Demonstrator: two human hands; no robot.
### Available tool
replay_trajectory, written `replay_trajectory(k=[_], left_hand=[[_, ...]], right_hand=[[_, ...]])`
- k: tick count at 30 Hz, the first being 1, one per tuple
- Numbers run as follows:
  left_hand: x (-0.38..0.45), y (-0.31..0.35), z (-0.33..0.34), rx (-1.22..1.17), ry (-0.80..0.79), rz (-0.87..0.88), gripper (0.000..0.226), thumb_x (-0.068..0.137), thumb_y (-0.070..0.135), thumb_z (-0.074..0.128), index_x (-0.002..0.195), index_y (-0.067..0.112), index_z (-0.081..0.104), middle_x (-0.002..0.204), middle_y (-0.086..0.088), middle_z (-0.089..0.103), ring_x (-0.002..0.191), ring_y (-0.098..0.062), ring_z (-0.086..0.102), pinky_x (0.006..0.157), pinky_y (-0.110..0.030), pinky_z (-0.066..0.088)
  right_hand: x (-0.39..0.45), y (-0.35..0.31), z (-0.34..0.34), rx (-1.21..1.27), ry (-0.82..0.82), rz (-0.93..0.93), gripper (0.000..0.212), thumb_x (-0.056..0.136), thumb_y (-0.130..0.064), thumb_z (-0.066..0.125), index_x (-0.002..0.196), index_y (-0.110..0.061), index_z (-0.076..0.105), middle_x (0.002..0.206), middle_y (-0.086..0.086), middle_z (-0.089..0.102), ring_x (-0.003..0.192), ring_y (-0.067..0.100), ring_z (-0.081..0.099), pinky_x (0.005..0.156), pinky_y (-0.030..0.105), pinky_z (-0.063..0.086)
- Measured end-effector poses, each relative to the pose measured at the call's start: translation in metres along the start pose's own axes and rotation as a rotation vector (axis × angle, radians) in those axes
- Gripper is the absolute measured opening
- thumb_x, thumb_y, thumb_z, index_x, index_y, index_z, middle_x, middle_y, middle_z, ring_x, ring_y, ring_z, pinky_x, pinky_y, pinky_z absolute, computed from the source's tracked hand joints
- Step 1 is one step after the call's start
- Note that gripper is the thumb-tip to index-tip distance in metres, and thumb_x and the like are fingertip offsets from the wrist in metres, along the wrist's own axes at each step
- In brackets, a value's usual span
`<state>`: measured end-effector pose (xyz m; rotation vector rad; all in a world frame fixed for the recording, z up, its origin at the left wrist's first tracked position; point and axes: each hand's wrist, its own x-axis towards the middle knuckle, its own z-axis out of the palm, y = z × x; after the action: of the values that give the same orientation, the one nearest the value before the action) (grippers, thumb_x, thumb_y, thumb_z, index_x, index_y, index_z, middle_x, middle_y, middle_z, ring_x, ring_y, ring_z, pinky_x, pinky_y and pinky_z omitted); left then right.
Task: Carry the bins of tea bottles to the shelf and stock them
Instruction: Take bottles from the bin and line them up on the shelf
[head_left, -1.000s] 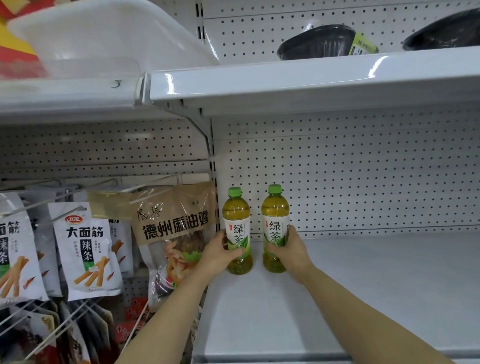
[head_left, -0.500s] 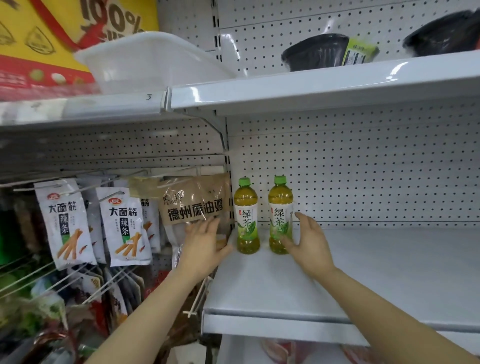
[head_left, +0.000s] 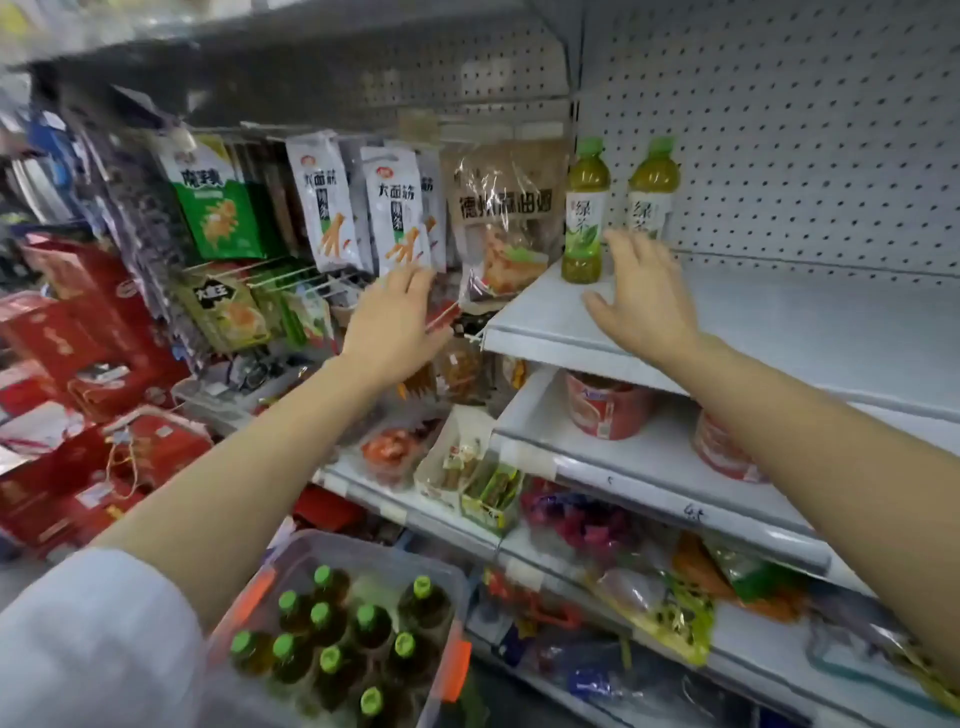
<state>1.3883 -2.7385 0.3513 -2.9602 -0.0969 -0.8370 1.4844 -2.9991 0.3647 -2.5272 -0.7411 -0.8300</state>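
Two green-capped tea bottles stand upright at the back left of the white shelf (head_left: 779, 332): the left bottle (head_left: 586, 208) and the right bottle (head_left: 652, 189). My right hand (head_left: 641, 301) hovers over the shelf in front of them, fingers spread, holding nothing. My left hand (head_left: 397, 325) is out in the air left of the shelf edge, fingers straight and empty. Low in the view sits a clear plastic bin (head_left: 441, 577) with orange latches, holding several more green-capped tea bottles (head_left: 358, 639).
Snack bags (head_left: 395, 213) hang on pegs left of the shelf, with a brown bag (head_left: 506, 218) right beside the bottles. Red tubs (head_left: 605, 405) stand on the shelf below. Lower shelves hold packaged goods. Red boxes (head_left: 78, 332) pile at the far left.
Both hands let go of the two bottles and drew back from them. The view has tilted down and left, bringing the bin of bottles into sight.
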Motion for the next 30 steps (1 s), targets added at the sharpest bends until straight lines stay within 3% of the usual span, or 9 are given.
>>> replay_trajectory(k=[9, 16, 21, 24, 30], left_hand=[[-0.123, -0.06, 0.003, 0.075, -0.155, -0.233, 0.07, 0.087, 0.04, 0.064, 0.142, 0.004, 0.039, 0.138, -0.017, 0.048, 0.126, -0.036, 0.045, 0.105, -0.046, 0.038], [-0.215, -0.106, 0.075, 0.059, -0.357, -0.468, 0.071, 0.084, 0.042, 0.065, 0.142, 0.01, 0.039, 0.141, -0.014, 0.047, 0.126, -0.036, 0.046, 0.103, -0.047, 0.041], [-0.285, -0.125, 0.136, 0.01, -0.494, -0.549, 0.062, 0.088, 0.042, 0.06, 0.14, 0.013, 0.041, 0.139, -0.01, 0.049, 0.124, -0.033, 0.048, 0.101, -0.044, 0.041], [-0.322, -0.14, 0.165, -0.017, -0.605, -0.625, 0.071, 0.084, 0.04, 0.062, 0.146, 0.019, 0.034, 0.145, -0.007, 0.044, 0.127, -0.031, 0.046, 0.104, -0.045, 0.042], [-0.37, -0.177, 0.214, -0.129, -0.756, -0.695, 0.04, 0.085, 0.034, 0.061, 0.123, 0.02, 0.056, 0.128, -0.001, 0.056, 0.119, -0.024, 0.055, 0.097, -0.036, 0.049]], right_hand=[[-0.055, -0.087, 0.047, 0.148, -0.147, -0.228, 0.06, 0.089, -0.024, 0.06, 0.141, -0.004, 0.039, 0.137, 0.018, 0.048, 0.128, 0.037, 0.04, 0.109, 0.043, 0.029], [-0.118, -0.132, 0.142, 0.174, -0.392, -0.36, 0.064, 0.092, -0.029, 0.056, 0.147, -0.007, 0.032, 0.143, 0.013, 0.044, 0.134, 0.03, 0.036, 0.115, 0.04, 0.024], [-0.162, -0.156, 0.219, 0.142, -0.591, -0.384, 0.064, 0.094, -0.032, 0.057, 0.147, -0.008, 0.03, 0.143, 0.01, 0.042, 0.134, 0.029, 0.036, 0.112, 0.038, 0.026], [-0.188, -0.172, 0.265, 0.143, -0.703, -0.395, 0.066, 0.093, -0.035, 0.057, 0.146, -0.008, 0.03, 0.142, 0.011, 0.044, 0.132, 0.03, 0.038, 0.111, 0.039, 0.03], [-0.232, -0.219, 0.347, 0.169, -0.943, -0.381, 0.072, 0.093, -0.035, 0.057, 0.151, -0.012, 0.02, 0.15, 0.008, 0.036, 0.139, 0.027, 0.031, 0.116, 0.037, 0.027]])
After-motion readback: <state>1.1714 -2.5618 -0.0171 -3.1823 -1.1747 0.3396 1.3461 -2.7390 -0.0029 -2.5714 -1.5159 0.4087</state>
